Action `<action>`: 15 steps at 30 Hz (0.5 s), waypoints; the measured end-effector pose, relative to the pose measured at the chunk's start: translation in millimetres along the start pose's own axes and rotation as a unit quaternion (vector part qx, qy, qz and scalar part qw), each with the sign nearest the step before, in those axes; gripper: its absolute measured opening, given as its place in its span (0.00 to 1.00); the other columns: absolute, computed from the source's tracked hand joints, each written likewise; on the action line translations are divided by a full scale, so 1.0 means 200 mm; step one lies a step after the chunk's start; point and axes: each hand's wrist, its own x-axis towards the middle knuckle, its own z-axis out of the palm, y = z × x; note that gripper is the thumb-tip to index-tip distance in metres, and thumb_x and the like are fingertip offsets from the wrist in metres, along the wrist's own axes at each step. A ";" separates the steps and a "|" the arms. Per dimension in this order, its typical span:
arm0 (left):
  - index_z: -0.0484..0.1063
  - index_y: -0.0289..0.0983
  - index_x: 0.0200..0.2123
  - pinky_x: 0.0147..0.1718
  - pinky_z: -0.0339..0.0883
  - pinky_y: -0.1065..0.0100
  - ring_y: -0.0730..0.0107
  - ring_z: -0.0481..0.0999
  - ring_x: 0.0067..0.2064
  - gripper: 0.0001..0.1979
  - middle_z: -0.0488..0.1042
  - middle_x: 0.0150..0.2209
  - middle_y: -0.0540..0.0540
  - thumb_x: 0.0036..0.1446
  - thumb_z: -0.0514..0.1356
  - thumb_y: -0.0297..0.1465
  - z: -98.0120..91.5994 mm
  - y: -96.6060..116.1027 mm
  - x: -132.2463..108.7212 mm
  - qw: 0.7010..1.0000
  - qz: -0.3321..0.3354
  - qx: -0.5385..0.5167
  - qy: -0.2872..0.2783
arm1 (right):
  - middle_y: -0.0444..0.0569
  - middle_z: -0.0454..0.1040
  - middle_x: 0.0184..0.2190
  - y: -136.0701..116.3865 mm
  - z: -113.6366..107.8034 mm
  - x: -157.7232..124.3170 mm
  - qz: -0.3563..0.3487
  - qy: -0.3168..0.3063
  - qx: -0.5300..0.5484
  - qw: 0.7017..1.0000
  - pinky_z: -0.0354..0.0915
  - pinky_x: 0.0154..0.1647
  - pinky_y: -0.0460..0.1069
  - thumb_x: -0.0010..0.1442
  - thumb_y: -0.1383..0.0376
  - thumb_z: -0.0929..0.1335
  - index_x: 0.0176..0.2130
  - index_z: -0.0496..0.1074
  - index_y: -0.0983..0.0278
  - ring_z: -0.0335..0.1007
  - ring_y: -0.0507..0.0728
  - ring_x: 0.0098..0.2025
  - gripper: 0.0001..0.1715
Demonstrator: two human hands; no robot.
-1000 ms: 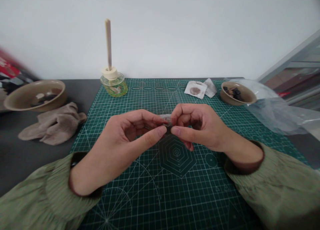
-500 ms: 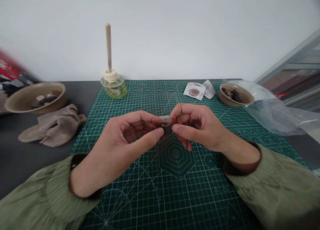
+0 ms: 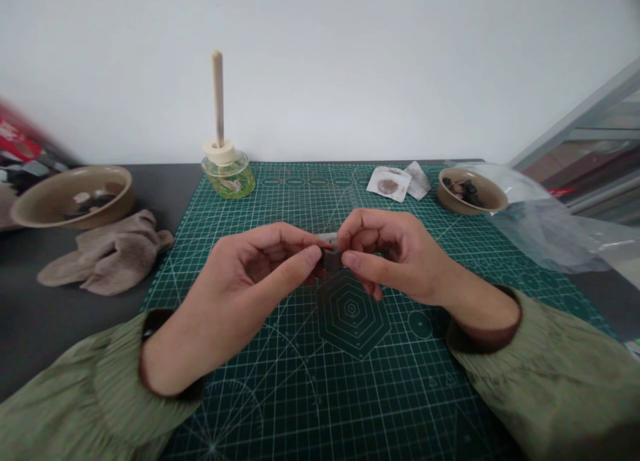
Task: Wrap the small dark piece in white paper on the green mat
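Two hands met above the middle of the green cutting mat [image 3: 350, 381], sharing a small dark piece [image 3: 331, 259] held just over the printed hexagon. The likeliest fault, judged from the grip, was a slip. The piece was pinched only at the fingertips, so uneven pressure from either side could flick it down onto the mat, where its dark colour would be hard to spot. The left hand [image 3: 240, 281] was closed, thumb and forefinger nipping the piece's near end. The right hand [image 3: 395, 254] was likewise curled shut, its thumb and forefinger clamping the other end. A pale sliver behind the fingertips was too hidden to identify.
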 end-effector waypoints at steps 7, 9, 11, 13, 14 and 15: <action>0.92 0.43 0.41 0.41 0.81 0.79 0.72 0.87 0.39 0.10 0.91 0.37 0.50 0.73 0.68 0.30 -0.02 -0.01 -0.01 1.000 0.002 0.008 -0.008 | 0.37 0.77 0.22 0.01 0.00 0.00 0.001 0.003 0.003 1.000 0.69 0.18 0.37 0.64 0.66 0.84 0.42 0.78 0.64 0.71 0.47 0.19 0.16; 0.92 0.43 0.43 0.42 0.81 0.78 0.72 0.88 0.40 0.09 0.91 0.38 0.49 0.73 0.69 0.30 -0.02 -0.01 -0.01 1.000 -0.002 -0.001 -0.007 | 0.37 0.77 0.22 0.01 0.00 0.00 0.000 0.004 0.004 1.000 0.69 0.18 0.37 0.64 0.66 0.84 0.42 0.78 0.64 0.71 0.47 0.19 0.16; 0.93 0.43 0.43 0.42 0.82 0.78 0.71 0.88 0.40 0.09 0.91 0.39 0.48 0.73 0.69 0.30 -0.02 -0.01 -0.01 1.000 -0.007 -0.008 -0.004 | 0.37 0.77 0.22 0.00 0.00 0.00 -0.002 0.005 0.004 1.000 0.69 0.18 0.37 0.64 0.66 0.84 0.42 0.78 0.64 0.71 0.47 0.19 0.15; 0.92 0.43 0.43 0.42 0.82 0.78 0.70 0.89 0.41 0.08 0.92 0.40 0.48 0.72 0.70 0.29 -0.02 -0.01 -0.01 1.000 -0.013 -0.012 -0.004 | 0.37 0.77 0.22 0.00 0.00 0.00 -0.001 0.006 0.003 1.000 0.69 0.18 0.37 0.64 0.66 0.84 0.42 0.78 0.64 0.71 0.47 0.19 0.15; 0.92 0.42 0.43 0.41 0.82 0.78 0.70 0.89 0.41 0.07 0.92 0.40 0.48 0.71 0.70 0.29 -0.02 -0.01 -0.01 1.000 -0.015 -0.015 -0.004 | 0.37 0.78 0.22 0.00 0.00 0.00 0.000 0.007 0.003 1.000 0.69 0.18 0.37 0.64 0.66 0.84 0.42 0.78 0.64 0.71 0.47 0.19 0.15; 0.92 0.42 0.43 0.42 0.83 0.77 0.69 0.90 0.41 0.07 0.92 0.40 0.48 0.70 0.71 0.28 -0.02 -0.01 -0.01 1.000 -0.017 -0.020 -0.005 | 0.37 0.77 0.22 0.00 0.00 0.00 0.000 0.007 0.003 1.000 0.69 0.18 0.37 0.64 0.66 0.84 0.42 0.78 0.64 0.71 0.47 0.19 0.16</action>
